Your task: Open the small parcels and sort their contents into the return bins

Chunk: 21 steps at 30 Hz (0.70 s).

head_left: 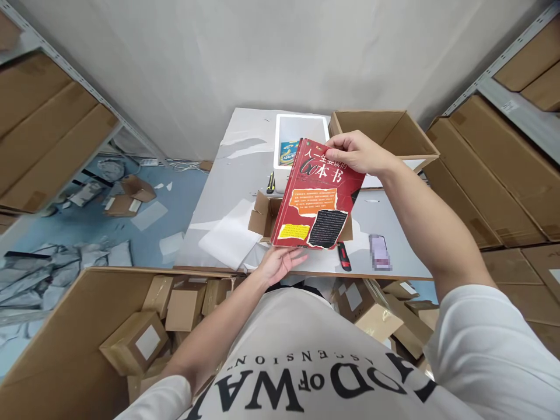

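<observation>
Above the table, a red book (321, 195) with Chinese lettering and orange, yellow and black patches is held up, its cover towards me. My right hand (356, 153) grips its upper right corner, thumb on the cover. At the bottom edge is my left hand (282, 265), palm up, with its fingers stretched out; whether it bears any weight I cannot tell. Behind the book stands a small open cardboard box (261, 214), mostly hidden. A red and black box cutter (344, 256) lies just right of the book's lower corner.
A white bin (280, 125) holding a blue and yellow book (289, 151) stands at the back, beside a larger open carton (385, 131). A phone (380, 252) lies on the table's right. Another cutter (270, 182) is near the bin. A big carton (87, 303) of small boxes stands front left.
</observation>
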Available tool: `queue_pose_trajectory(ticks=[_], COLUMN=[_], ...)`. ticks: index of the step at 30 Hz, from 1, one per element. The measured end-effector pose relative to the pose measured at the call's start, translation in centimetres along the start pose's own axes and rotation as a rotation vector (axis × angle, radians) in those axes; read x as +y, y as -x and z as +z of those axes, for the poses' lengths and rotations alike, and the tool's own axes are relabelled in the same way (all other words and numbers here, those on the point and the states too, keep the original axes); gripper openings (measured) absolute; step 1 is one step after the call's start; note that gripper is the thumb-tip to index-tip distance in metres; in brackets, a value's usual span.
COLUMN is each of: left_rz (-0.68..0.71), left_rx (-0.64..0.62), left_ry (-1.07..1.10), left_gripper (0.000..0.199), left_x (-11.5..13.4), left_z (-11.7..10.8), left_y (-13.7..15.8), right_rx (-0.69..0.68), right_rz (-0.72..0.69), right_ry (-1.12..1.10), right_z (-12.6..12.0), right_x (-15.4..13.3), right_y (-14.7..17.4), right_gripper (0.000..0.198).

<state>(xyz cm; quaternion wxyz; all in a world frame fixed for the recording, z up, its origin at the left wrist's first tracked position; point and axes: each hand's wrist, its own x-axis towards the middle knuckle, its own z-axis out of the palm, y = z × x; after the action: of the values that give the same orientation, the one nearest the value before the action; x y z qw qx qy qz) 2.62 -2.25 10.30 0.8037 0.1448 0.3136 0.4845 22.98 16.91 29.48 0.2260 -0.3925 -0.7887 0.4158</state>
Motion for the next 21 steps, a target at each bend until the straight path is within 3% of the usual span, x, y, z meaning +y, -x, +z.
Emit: queue_pose_trajectory(ticks=[6,16,21], left_rz=[0.117,0.104,0.082], left_rx=[0.113,0.189,0.18], left_ry=[-0.066,-0.095,-0.112], left_gripper=[0.028,0.033,0.036], left_x=[-1.8,-4.1,-3.5], left_z=[-0.8,-1.3,-2.0], left_y=[0.5,0.7,0.7], right_rx=[0.076,-0.122,-0.192], right_rz=[0.178,0.285,0.358], right_ry=[-0.032,-0.12,-0.164], right_z=[1.7,1.7,1.4], right_x=[3.3,4.9,5.0], right_y=[0.0,1.0,1.4], right_gripper=[0.024,0.018,0.017])
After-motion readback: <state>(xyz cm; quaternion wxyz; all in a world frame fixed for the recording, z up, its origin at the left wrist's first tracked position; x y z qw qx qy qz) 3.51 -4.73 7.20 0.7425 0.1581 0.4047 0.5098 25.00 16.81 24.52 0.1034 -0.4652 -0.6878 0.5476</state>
